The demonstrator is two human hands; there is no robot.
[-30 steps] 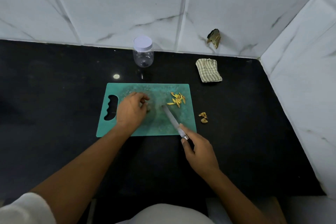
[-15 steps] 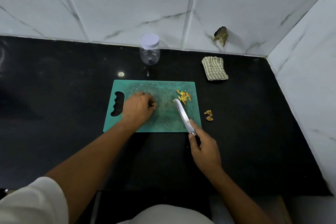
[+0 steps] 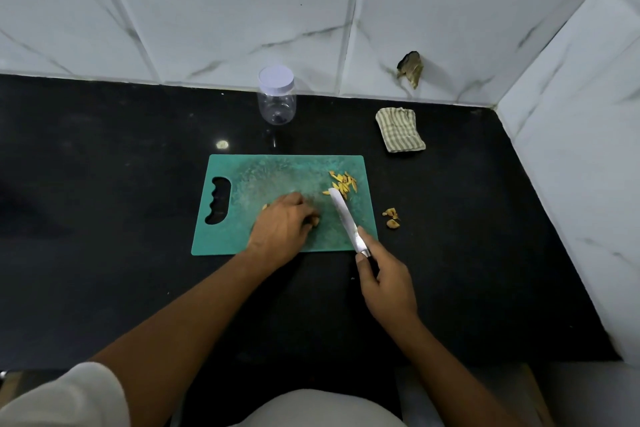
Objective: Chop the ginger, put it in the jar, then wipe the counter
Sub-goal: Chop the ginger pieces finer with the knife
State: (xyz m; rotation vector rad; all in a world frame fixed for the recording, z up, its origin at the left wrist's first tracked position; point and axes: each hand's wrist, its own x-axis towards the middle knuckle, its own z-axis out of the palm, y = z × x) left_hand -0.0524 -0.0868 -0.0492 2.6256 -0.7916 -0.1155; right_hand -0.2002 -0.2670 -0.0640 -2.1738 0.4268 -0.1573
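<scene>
**Ginger being chopped on a board: head view**

Clock positions are read from the centre of the green rectangular plastic cutting board (image 3: 277,177), which lies flat on the black polished stone counter (image 3: 104,184) with its handle cut-out at 9 o'clock.

The left hand (image 3: 282,229) rests on the board at about 6 o'clock. Its fingers curl down over a small ginger piece (image 3: 314,221), which shows only at the fingertips.

The right hand (image 3: 386,282) is off the board at 5 o'clock and grips the handle of a steel-bladed kitchen knife (image 3: 343,218), forefinger along the spine. The blade slants up to 2 o'clock, and its tip touches the edge of a pile of yellow ginger slivers (image 3: 343,182) near the board's far right corner.

A few tan ginger scraps (image 3: 391,218) lie on the counter just beside the board's right edge, at 3 o'clock.

The clear plastic jar with a white screw lid (image 3: 277,97) stands upright at 12 o'clock, lid on, against the white marble-patterned tiled wall (image 3: 207,10).

A folded striped cloth (image 3: 400,130) lies at 1 o'clock, apart from the board.
</scene>
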